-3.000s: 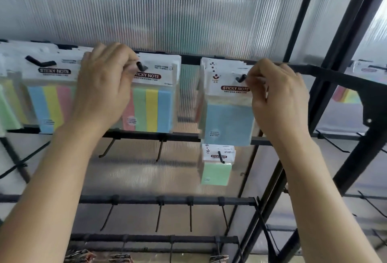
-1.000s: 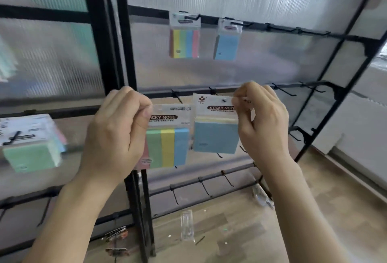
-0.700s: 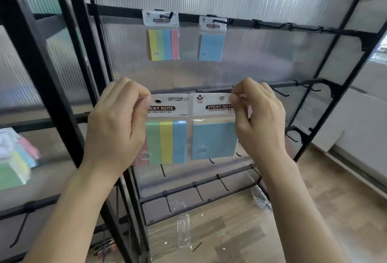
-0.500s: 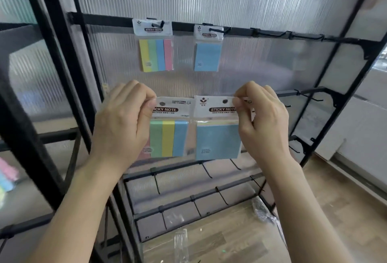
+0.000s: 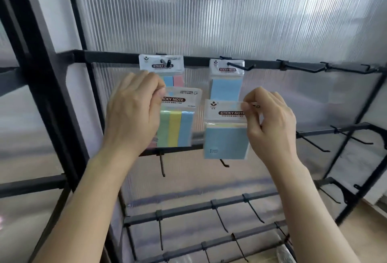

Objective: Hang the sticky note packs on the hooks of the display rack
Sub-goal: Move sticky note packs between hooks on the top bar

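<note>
My left hand (image 5: 134, 114) pinches the header of a striped sticky note pack (image 5: 178, 124) with green, yellow and blue strips. My right hand (image 5: 270, 124) pinches the header of a blue sticky note pack (image 5: 225, 143). Both packs hang in the air in front of the black display rack (image 5: 125, 60). Just above them, on the top rail, a second striped pack (image 5: 162, 67) hangs on a hook (image 5: 165, 64) and a second blue pack (image 5: 227, 82) hangs on the hook (image 5: 240, 67) to its right.
Bare hooks (image 5: 301, 68) stick out along the top rail to the right. Lower rails (image 5: 188, 208) carry more bare hooks pointing toward me. A ribbed translucent panel (image 5: 209, 15) backs the rack. A thick black upright (image 5: 41, 74) stands at the left. Wooden floor (image 5: 364, 239) shows at bottom right.
I have carried both packs from the first rack section to this one and raised them toward the top rail. The rack now looks closer, and the hanging packs sit just above my hands.
</note>
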The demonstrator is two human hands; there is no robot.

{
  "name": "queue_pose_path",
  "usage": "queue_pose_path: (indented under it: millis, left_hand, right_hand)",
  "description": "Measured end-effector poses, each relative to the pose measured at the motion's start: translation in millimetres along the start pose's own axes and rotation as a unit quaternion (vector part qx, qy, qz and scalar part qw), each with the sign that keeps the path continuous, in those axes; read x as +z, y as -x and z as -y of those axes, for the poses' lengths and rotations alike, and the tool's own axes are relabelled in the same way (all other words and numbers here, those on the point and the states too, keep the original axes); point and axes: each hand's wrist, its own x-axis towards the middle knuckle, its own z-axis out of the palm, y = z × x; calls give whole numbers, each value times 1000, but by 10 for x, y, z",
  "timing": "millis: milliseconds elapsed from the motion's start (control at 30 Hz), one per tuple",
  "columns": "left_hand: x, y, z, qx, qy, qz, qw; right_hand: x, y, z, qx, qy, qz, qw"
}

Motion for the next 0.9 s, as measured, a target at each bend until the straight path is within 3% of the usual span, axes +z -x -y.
queue_pose_path:
  millis: [533,900]
  left_hand:
    - [128,-420,-19,-49,-120,-18,991]
    - [175,-481,-13,-101,-111,8,989]
  right_hand:
    - [306,-295,-366,-48,-102,18,993]
    - [399,-341,-476,-70,-123,26,990]
